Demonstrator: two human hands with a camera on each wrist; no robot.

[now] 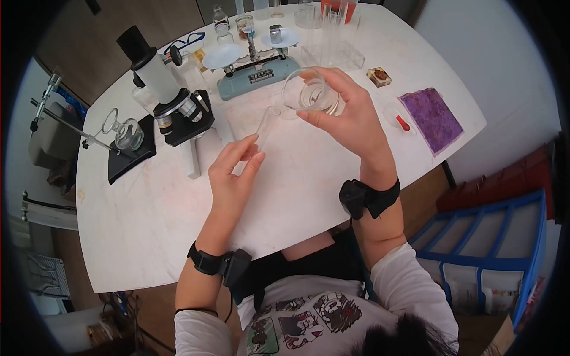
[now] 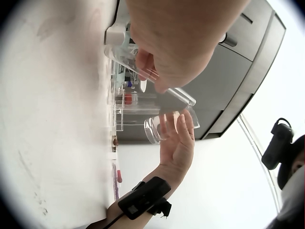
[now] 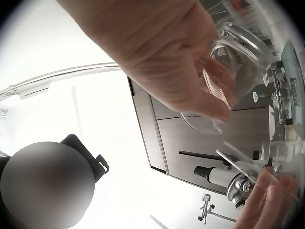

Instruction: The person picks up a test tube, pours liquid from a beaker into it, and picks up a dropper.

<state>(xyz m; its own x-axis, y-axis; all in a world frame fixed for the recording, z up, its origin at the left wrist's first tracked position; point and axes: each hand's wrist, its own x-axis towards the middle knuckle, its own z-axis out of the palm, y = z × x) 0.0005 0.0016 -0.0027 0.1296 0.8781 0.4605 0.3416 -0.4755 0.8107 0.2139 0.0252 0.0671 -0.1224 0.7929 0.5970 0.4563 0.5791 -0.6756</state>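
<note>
Right hand [image 1: 350, 115] grips a clear glass beaker [image 1: 310, 92], fingers wrapped round its wall, and holds it tipped over, mouth toward the left. Left hand [image 1: 233, 172] pinches a glass test tube [image 1: 265, 126] by its lower end between thumb and fingertips; the tube slants up and away from that hand, its open end just under the beaker's lip. Both vessels are raised off the worktop [image 1: 148, 202].

Left wrist view: tube [image 2: 157, 81] runs out from the fingers, its mouth touching or just short of the tilted beaker [image 2: 169, 125]; cannot tell which. Right wrist view confirms the beaker [image 3: 233, 71] cupped in curled fingers.

Progress, judged: vessels picked up and lined up, beaker already tipped, so a pour from beaker to tube looks under way or about to start. A little clear liquid seems to sit in the beaker; none can be made out in the tube, too faint to say. Filling, then levelling the beaker and setting both down, appear left to do.

Beyond the right hand: a blue balance scale [image 1: 252, 74]. Beyond the left hand: a microscope [image 1: 169, 98]. Right of the right hand, on the worktop: a purple cloth [image 1: 430, 118].
</note>
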